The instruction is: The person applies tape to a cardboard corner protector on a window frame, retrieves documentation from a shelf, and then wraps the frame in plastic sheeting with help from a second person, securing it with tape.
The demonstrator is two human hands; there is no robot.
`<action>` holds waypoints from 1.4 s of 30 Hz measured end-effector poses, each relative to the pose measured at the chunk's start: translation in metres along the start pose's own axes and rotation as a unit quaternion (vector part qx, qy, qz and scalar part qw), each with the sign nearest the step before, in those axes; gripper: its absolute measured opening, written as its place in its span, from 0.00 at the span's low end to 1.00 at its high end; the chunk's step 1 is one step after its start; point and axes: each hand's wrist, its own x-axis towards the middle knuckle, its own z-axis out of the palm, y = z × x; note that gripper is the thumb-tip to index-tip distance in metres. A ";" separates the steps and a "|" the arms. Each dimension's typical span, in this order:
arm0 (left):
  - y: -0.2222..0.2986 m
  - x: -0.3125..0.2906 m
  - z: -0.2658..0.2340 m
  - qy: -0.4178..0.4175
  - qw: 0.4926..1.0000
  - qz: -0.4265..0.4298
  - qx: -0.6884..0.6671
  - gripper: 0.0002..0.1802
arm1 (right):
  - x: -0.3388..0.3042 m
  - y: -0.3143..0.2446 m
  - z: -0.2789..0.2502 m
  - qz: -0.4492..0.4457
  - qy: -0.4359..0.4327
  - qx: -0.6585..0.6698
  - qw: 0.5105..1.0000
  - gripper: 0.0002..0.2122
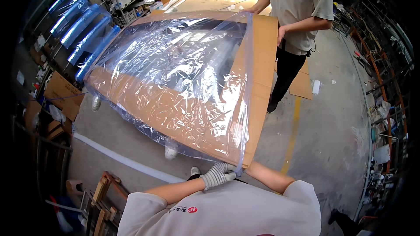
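A large flat panel with a dark glossy middle is framed by brown cardboard [262, 70] and mostly covered with clear plastic film [175, 100]. My left hand [218, 175], in a white and grey striped glove, is closed on the gathered film edge at the panel's near corner. Bare, my right forearm [269, 177] reaches to the same corner, and the cardboard hides that hand. At the far right corner a co-worker's hand [281, 36] rests on the cardboard edge, while their other hand [250, 11] is at the film's far edge.
Rolls of blue-tinted film [83, 26] hang on a rack at the left. Behind them stand shelves [127, 0] of boxes. Metal racking [385, 61] lines the right side. A white foam strip [127, 161] and a cardboard sheet [302, 83] lie on the floor. Wooden frames [103, 194] stand at lower left.
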 end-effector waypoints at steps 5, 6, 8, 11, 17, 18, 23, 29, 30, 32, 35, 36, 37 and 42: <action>-0.009 0.039 0.021 -0.144 0.964 -0.014 0.222 0.12 | -0.010 -0.016 -0.022 -0.048 0.058 0.010 0.997 0.22; -0.021 0.044 0.024 -0.168 0.957 -0.005 0.238 0.12 | -0.014 -0.019 -0.029 -0.065 0.078 0.010 0.995 0.22; -0.038 0.059 0.030 -0.209 0.949 -0.032 0.233 0.14 | -0.018 -0.028 -0.040 -0.101 0.121 0.000 0.987 0.22; -0.035 0.064 0.032 -0.260 0.952 -0.020 0.160 0.22 | -0.034 -0.045 -0.039 -0.194 0.180 -0.115 0.958 0.23; -0.027 0.052 0.016 -0.268 0.940 -0.065 0.203 0.30 | -0.069 -0.100 0.016 -0.172 0.193 -0.339 0.905 0.22; -0.027 0.049 0.010 -0.272 0.932 -0.045 0.236 0.30 | -0.073 -0.108 0.017 -0.119 0.175 -0.400 0.892 0.20; -0.020 -0.005 -0.051 -0.172 0.965 -0.079 0.182 0.27 | -0.064 -0.118 0.036 -0.026 0.126 -0.618 0.776 0.11; -0.063 -0.088 -0.159 0.007 0.991 -0.106 0.086 0.18 | -0.029 -0.128 0.113 -0.278 0.396 -0.782 0.393 0.18; -0.074 -0.104 -0.179 0.048 0.992 -0.114 0.037 0.17 | -0.016 -0.117 0.135 -0.345 0.389 -0.708 0.478 0.18; -0.040 -0.153 -0.217 0.078 0.984 -0.157 -0.026 0.16 | 0.031 -0.069 0.170 -0.392 0.301 -0.710 0.502 0.18; -0.070 -0.220 -0.277 0.197 0.975 -0.104 -0.017 0.15 | 0.112 0.045 0.265 -0.353 0.109 -0.742 0.560 0.16; -0.074 -0.248 -0.291 0.243 0.962 -0.101 -0.071 0.14 | 0.137 0.080 0.282 -0.313 0.045 -0.780 0.540 0.16; -0.102 -0.268 -0.308 0.275 0.952 -0.081 -0.105 0.14 | 0.161 0.120 0.302 -0.297 -0.024 -0.799 0.522 0.17; -0.147 -0.374 -0.388 0.375 0.881 -0.022 -0.287 0.13 | 0.235 0.253 0.360 -0.166 -0.236 -0.836 0.466 0.19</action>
